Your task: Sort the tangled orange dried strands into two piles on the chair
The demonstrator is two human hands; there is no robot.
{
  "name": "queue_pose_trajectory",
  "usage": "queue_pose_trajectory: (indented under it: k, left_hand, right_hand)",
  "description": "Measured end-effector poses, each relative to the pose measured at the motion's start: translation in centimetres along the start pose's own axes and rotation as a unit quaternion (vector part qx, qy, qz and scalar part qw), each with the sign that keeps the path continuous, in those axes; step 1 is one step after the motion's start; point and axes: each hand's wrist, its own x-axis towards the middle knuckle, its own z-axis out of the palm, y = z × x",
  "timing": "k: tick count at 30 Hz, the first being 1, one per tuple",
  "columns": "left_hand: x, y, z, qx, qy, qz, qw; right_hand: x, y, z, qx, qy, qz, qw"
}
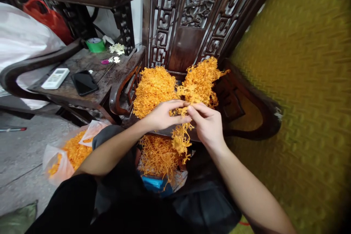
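Orange, lacy and crinkled, a knotted strand [181, 139] hangs from the person's fingers at the centre of the frame, its stringy tufts dangling below the knuckles. The right hand [210, 124] pinches it, thumb tip pressed against a bent forefinger. The left hand [168, 114] meets it there, thumb and fingers parted with the strand passing between them; how firmly they grip it I cannot tell. Just behind the hands, two fluffy heaps of the same stuff sit on the chair seat: the left heap [155, 89] rounded and dense, the right heap [201, 80] looser, with a wispy tip trailing rightward. Against them rises a dark, glossy chair back [189, 45] of carved wood, all angular fretwork and tangled openwork. Below the hands, a stringy orange mass [159, 157] spills over something smooth and blue [155, 182]. At lower left, a thin, cloudy plastic bag [59, 164] bulges with more orange. Towards the upper left, a worn wooden table [93, 65] carries a white remote control [56, 78], a flat black phone [85, 82], a ring of green tape [95, 45] and pale, ragged blossoms [117, 48]. Filling the right side is a mustard-coloured surface [301, 62], dimpled all over.
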Motion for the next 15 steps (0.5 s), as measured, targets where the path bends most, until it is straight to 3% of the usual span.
queue_pose_trajectory:
  k: [3,9,12,15]
  left_hand:
    - [-0.2,-0.3,1.6,-0.049,0.041,0.022,0.998]
    - [-0.3,-0.9,2.5,-0.132,0.173,-0.044,0.975]
    - [-0.1,-1.1,2.3,-0.144,0.195,-0.053,0.969]
    - [-0.2,-0.8,2.5,-0.179,0.163,-0.057,0.968]
  right_hand:
    - [-0.5,-0.5,0.4,-0.069,0.004,-0.060,0.996]
    - [-0.8,-1.4,-0.1,-0.172,-0.025,-0.084,0.981]
    - [-0.6,-1.1,-0.2,-0.073,-0.006,-0.024,0.997]
    - [-0.3,-0.7,-0.1,0.060,-0.003,0.025,0.998]
